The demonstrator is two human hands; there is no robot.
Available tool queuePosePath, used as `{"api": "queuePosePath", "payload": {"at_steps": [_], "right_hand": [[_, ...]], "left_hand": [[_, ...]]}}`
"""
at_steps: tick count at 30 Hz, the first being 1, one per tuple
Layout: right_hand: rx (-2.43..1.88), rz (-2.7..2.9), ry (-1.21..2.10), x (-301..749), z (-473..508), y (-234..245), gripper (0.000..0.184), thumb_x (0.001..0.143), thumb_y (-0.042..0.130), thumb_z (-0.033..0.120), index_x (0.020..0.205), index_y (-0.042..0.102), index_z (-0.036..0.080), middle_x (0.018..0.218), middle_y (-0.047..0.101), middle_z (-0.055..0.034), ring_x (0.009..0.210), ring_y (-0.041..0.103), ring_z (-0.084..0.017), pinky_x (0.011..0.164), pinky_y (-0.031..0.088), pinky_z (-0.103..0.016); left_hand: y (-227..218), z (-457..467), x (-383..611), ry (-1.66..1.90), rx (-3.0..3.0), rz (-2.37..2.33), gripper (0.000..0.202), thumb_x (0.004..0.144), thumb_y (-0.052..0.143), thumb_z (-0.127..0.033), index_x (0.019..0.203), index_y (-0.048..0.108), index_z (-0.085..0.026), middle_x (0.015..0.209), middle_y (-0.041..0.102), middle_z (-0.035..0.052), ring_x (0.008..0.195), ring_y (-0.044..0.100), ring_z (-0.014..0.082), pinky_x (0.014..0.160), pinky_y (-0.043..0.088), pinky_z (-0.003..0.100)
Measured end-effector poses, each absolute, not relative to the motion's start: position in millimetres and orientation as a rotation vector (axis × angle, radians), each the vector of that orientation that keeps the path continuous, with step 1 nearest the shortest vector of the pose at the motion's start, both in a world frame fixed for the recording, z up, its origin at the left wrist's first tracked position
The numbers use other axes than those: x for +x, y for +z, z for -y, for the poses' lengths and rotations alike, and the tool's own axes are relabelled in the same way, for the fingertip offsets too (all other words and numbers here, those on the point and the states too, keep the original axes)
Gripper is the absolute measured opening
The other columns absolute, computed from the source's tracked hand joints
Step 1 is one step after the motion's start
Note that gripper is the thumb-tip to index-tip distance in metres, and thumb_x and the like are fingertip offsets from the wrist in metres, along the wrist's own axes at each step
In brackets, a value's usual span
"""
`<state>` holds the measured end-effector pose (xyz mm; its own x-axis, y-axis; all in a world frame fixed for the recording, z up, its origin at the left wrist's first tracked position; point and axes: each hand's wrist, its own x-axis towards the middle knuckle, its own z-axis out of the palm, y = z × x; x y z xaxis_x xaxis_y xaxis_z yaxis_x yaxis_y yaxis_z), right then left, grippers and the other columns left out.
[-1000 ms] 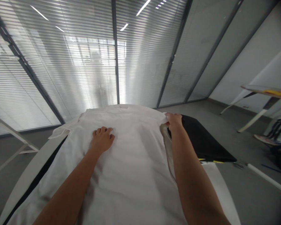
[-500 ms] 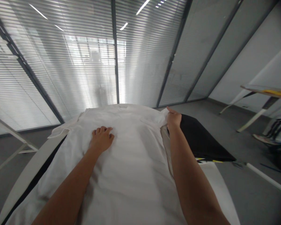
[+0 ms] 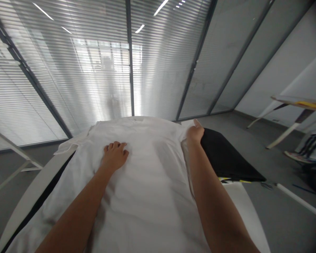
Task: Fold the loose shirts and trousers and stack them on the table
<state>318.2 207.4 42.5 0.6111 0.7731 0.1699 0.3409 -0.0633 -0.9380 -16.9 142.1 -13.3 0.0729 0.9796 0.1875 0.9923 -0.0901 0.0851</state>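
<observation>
A white button-less shirt or similar white garment (image 3: 147,196) lies spread over a round white table (image 3: 249,219), its far edge and a sleeve (image 3: 71,146) visible. My left hand (image 3: 114,156) rests palm down on the middle of the cloth, fingers slightly curled. My right hand (image 3: 195,135) sits at the cloth's far right edge, thumb raised. Whether its fingers pinch the edge is hidden. A black cloth (image 3: 226,158) lies beside that hand, partly under the white garment.
Slatted glass partitions (image 3: 68,70) stand ahead. To the right, a side table (image 3: 297,102) holds something yellow, and a striped item with a shoe (image 3: 296,156) rests near it. A white pole (image 3: 300,202) lies on the grey floor. A pale frame (image 3: 10,154) stands at left.
My right hand has crept slightly up and right along the cloth's edge, its thumb lifting away. My left hand has stayed in place.
</observation>
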Motion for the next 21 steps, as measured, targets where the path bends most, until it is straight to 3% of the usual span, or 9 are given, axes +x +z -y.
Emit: {"api": "queuePosePath", "payload": {"at_steps": [2,4,8,11,14,18,21], "right_hand": [[-1.604,1.044,0.307,305,-206,42,0.059,0.085,0.031,0.011,0.144,0.037,0.012,0.142,0.047,-0.0115,0.137,0.033,-0.018,0.107,0.035,-0.04],[-1.485,1.351,0.321,290,-204,39,0.055,0.085,0.034,0.011,0.138,0.048,0.014,0.139,0.052,-0.0077,0.135,0.038,-0.017,0.11,0.031,-0.038],[-1.192,2.048,0.904,272,-202,29,0.04,0.075,0.054,0.013,0.111,0.07,0.02,0.13,0.06,-0.0039,0.124,0.052,-0.021,0.108,0.034,-0.035],[-1.188,2.153,1.094,273,-204,23,0.034,0.071,0.061,0.014,0.102,0.075,0.021,0.123,0.065,-0.005,0.119,0.056,-0.024,0.105,0.037,-0.035],[-1.321,2.119,0.924,275,-210,19,0.038,0.08,0.058,0.022,0.117,0.068,0.019,0.127,0.062,-0.006,0.122,0.054,-0.022,0.107,0.034,-0.033],[-1.654,2.123,0.571,273,-218,4,0.055,0.094,0.04,0.034,0.146,0.036,0.014,0.15,0.036,-0.009,0.138,0.034,-0.018,0.113,0.024,-0.03],[-1.879,2.219,0.42,272,-219,-12,0.062,0.096,0.034,0.039,0.151,0.021,0.012,0.156,0.022,-0.0112,0.143,0.02,-0.021,0.114,0.019,-0.034]], "left_hand": [[-14,-143,-17,-0.302,-2.252,2.073,0.045,0.089,0.037,-0.037,0.131,0.052,-0.027,0.125,0.053,0.0118,0.114,0.046,0.0282,0.098,0.027,0.045],[-15,-143,-17,-0.305,-2.247,2.06,0.045,0.089,0.037,-0.037,0.13,0.053,-0.027,0.124,0.054,0.0117,0.114,0.046,0.0282,0.098,0.027,0.045],[-15,-143,-18,-0.304,-2.249,2.059,0.045,0.089,0.037,-0.036,0.131,0.052,-0.028,0.124,0.054,0.0114,0.113,0.047,0.0274,0.097,0.028,0.044],[-16,-143,-18,-0.304,-2.24,2.056,0.045,0.089,0.038,-0.036,0.131,0.052,-0.028,0.124,0.054,0.0111,0.113,0.047,0.0272,0.098,0.028,0.044],[-15,-142,-17,-0.295,-2.233,2.053,0.045,0.089,0.038,-0.036,0.131,0.052,-0.028,0.124,0.054,0.0111,0.113,0.047,0.0274,0.097,0.028,0.044],[-14,-142,-16,-0.297,-2.231,2.065,0.045,0.089,0.037,-0.036,0.131,0.052,-0.028,0.125,0.054,0.0111,0.114,0.047,0.0273,0.098,0.028,0.044],[-12,-142,-16,-0.293,-2.243,2.063,0.045,0.089,0.037,-0.036,0.131,0.052,-0.027,0.125,0.054,0.0114,0.114,0.047,0.0276,0.098,0.027,0.044]]}}
